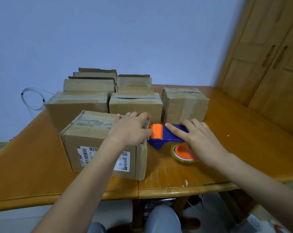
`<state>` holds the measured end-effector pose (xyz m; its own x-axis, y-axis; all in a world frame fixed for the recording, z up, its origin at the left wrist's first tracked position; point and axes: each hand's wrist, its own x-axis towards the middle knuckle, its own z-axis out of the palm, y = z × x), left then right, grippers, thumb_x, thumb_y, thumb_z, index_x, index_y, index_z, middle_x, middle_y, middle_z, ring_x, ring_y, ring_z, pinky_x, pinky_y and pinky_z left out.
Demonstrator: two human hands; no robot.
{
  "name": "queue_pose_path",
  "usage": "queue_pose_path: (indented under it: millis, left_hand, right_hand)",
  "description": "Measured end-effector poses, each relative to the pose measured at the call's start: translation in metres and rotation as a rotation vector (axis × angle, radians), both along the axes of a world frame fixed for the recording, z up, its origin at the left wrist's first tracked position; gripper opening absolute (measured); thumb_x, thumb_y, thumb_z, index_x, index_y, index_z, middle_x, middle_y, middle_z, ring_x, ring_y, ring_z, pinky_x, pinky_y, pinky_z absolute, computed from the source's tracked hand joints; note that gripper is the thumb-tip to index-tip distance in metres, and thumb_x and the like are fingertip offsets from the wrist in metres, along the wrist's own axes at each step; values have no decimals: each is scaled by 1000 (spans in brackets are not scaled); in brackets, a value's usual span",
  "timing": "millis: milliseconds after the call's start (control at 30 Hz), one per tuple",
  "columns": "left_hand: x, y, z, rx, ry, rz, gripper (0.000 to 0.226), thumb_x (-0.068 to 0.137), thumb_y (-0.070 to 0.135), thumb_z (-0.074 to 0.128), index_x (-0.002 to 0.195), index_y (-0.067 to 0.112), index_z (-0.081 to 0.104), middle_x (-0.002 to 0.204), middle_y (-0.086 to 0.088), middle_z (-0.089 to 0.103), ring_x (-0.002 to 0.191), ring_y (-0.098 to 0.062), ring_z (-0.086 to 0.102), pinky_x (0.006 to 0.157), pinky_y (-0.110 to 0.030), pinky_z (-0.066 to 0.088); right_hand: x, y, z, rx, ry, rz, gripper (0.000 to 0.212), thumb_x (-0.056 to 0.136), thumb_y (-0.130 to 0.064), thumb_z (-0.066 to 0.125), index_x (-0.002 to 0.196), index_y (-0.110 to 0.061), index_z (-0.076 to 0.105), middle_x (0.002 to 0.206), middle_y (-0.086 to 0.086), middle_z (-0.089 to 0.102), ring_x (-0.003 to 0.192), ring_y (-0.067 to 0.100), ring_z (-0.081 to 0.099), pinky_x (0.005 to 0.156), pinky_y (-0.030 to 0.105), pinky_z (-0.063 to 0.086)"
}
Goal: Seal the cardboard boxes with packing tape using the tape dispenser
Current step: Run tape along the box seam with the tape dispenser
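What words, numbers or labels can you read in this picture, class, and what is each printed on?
"03-190": on the white shipping label on the front of the nearest box.
Other print on that label, and its barcodes: too small to read.
Dark print on the box's top: too blurred to read.

cardboard boxes [85,132]: 6 at least, rear ones overlapping | tape dispenser [169,134]: 1 | hands [130,130] [201,140]: 2 | table [243,132]: 1

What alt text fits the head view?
A person's left hand rests on the nearest cardboard box while the right hand holds a blue-and-orange tape dispenser against its top right edge. More cardboard boxes stand behind on the wooden table.
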<state>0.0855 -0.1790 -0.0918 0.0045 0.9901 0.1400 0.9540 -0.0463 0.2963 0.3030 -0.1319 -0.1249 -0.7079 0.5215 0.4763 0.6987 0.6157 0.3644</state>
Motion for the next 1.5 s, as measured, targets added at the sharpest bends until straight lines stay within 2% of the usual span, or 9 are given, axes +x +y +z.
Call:
queue_pose_path:
  millis: [200,433,600,767,933,1100,1233,1367,1500]
  left_hand:
    - [-1,-2,1,-11,-9,2,53,91,39,48,142,32,36,138,-4,47,132,-22,37,114,-48,18]
    - [-3,-1,0,2,-15,-27,56,90,38,50,143,34,34,142,-3,44,133,-21,35,115,-50,18]
    - [-2,-6,4,-12,-53,-95,26,91,33,52,115,45,53,148,6,31,137,-20,29,115,-56,9]
    - [-2,-4,4,-77,43,-125,24,96,35,41,89,33,64,155,11,24,145,-21,13,114,-61,3]
    - [-5,-2,9,-187,118,-169,25,97,36,39,75,40,50,159,11,16,146,-24,9,113,-63,1]
    - [-5,-3,7,-184,115,-176,26,98,38,37,99,41,62,160,10,12,147,-24,6,113,-63,-4]
    - [-19,-4,12,-137,-5,-239,47,98,46,25,144,54,21,160,10,17,147,-16,12,117,-54,2]
    - [-50,-6,27,-120,-349,-252,50,100,25,47,145,42,34,156,14,23,140,-7,26,108,-26,21]
    - [-81,-4,32,-306,-387,-285,48,84,40,62,128,54,50,150,26,21,134,-4,26,106,-30,25]
  right_hand:
    - [13,-4,-25,36,-247,24,85,52,-26,92,130,-21,57,98,17,61,86,35,58,67,45,50]
    - [29,14,-5,20,173,-216,85,55,2,86,133,-16,56,100,21,61,87,40,58,67,45,48]
    - [26,32,-4,-463,519,-270,71,76,14,50,137,-23,51,110,9,62,102,32,55,76,35,44]
    - [12,41,-8,-889,590,-321,54,79,12,52,125,-17,61,101,6,67,93,21,61,68,26,46]
    - [2,43,-24,-972,576,-351,45,85,8,51,125,-11,59,92,3,62,81,15,57,54,18,40]
    - [-2,49,-22,-1042,525,-385,42,86,4,56,125,-12,57,91,2,62,72,8,57,53,17,45]
    - [-1,50,-21,-1070,576,-398,43,84,5,58,125,-10,56,91,4,63,74,11,59,58,19,50]
    - [2,45,-23,-1067,661,-383,51,84,8,57,131,-10,51,97,6,63,81,14,61,64,24,52]
    - [5,38,-18,-1033,735,-352,54,83,11,56,133,-10,51,98,3,60,78,9,55,62,20,48]
